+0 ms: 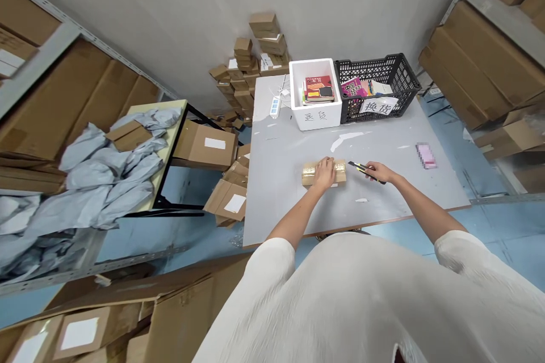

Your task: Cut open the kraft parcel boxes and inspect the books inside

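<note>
A small taped cardboard box (339, 169) lies on the grey table (276, 193) in front of me. My left hand (325, 172) rests flat on its top, fingers stretched across the shiny tape. To the right of the box, my right hand (378, 172) is closed round a black and yellow utility knife (361, 168). The knife's tip points left toward the box's right end, with a small gap between them. Part of the box top is hidden under my left hand.
At the table's back stand a white foam box (317, 120) and a black plastic crate (378, 109), both holding books. A power strip (275, 106) and a pink blurred item (426, 155) lie on the table. Left are stacked cartons (206, 143) and grey mailing bags (102, 173).
</note>
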{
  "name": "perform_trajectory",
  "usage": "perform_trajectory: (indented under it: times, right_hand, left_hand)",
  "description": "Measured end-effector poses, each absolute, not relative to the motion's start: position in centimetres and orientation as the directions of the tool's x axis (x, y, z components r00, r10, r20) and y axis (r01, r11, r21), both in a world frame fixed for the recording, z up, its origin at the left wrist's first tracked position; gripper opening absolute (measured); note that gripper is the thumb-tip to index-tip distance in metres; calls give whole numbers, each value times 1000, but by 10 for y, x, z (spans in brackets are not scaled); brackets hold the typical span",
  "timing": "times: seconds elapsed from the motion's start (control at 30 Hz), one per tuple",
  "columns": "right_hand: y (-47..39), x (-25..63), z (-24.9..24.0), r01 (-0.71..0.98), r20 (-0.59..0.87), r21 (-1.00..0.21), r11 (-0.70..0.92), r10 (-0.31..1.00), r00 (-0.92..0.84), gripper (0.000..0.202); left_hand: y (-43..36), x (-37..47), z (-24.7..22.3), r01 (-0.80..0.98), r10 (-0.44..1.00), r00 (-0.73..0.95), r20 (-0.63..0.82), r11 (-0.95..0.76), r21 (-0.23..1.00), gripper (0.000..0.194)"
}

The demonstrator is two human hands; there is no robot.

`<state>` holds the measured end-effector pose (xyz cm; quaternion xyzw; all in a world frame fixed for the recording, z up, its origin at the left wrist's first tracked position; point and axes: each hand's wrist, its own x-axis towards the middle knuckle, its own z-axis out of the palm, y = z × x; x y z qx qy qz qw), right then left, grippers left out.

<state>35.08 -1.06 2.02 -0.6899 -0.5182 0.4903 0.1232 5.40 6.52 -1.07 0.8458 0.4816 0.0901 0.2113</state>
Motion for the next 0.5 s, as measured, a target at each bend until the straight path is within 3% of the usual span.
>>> perform_trajectory:
  times: [0.13, 0.27, 0.5]
  right_hand:
    - [-21, 340, 20, 708, -402, -665, -238, 913, -71, 38]
    - [-27, 330, 23, 853, -272, -521, 9, 946, -177, 39]
    - [-31, 320, 19, 925, -281, -376, 48, 946, -163, 45]
  left_hand:
    - [73, 57, -17, 797, 836, 537, -113, -458, 394, 66]
    - [74, 61, -21, 792, 809, 565, -163, -475, 384, 69]
    - [68, 60, -28, 782, 819, 558, -135, -464, 416, 67]
